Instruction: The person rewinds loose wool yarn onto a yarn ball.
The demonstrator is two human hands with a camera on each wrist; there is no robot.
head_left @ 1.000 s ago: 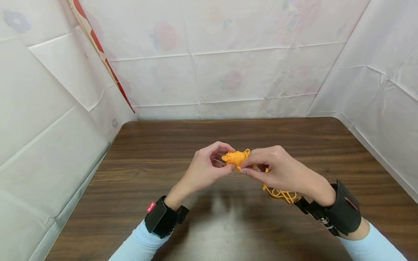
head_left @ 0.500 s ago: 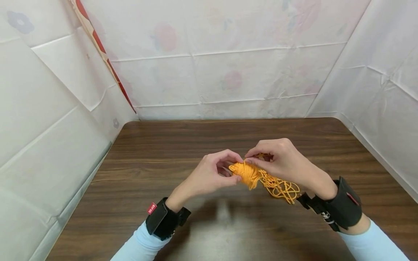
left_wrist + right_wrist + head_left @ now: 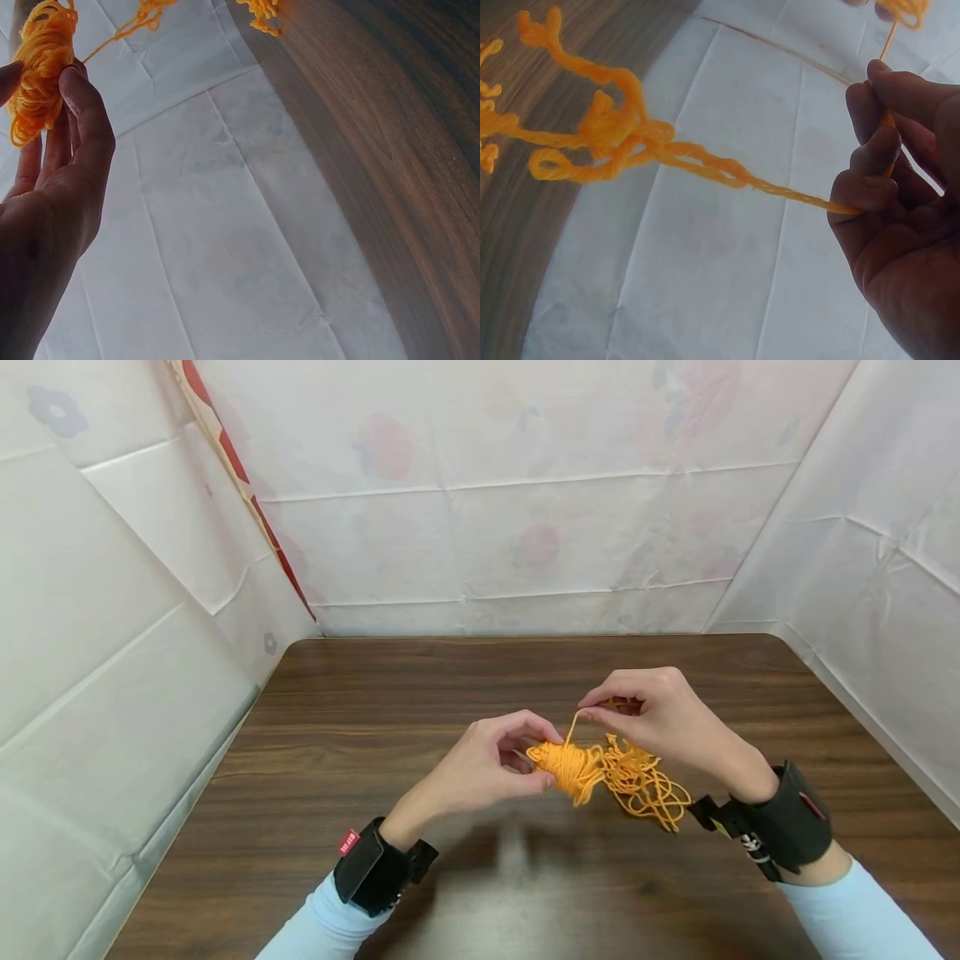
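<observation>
L hand [image 3: 480,768] pinches a small wound ball [image 3: 566,764] of orange yarn, thumb and fingers clamped on its left end, held in the air above the table [image 3: 375,710], about mid-scene. R hand [image 3: 660,718] sits just right of and a bit farther than the ball, fingertips pinched together on a single strand [image 3: 572,727] that rises from the ball's top up to the pinch. Strand looks near taut and short, slanting up and right, so R hand is above and to the far right of the ball. Ball's long axis looks roughly left-right, w/ L grip at one end. A loose tangle [image 3: 648,785] of the same yarn hangs off the ball's right side, below R hand, near the R wrist strap; can't tell if it touches the table. R wrist view shows yarn also running out of the fist toward that tangle. White sheets wall in the table on the left, far and right sides.
</observation>
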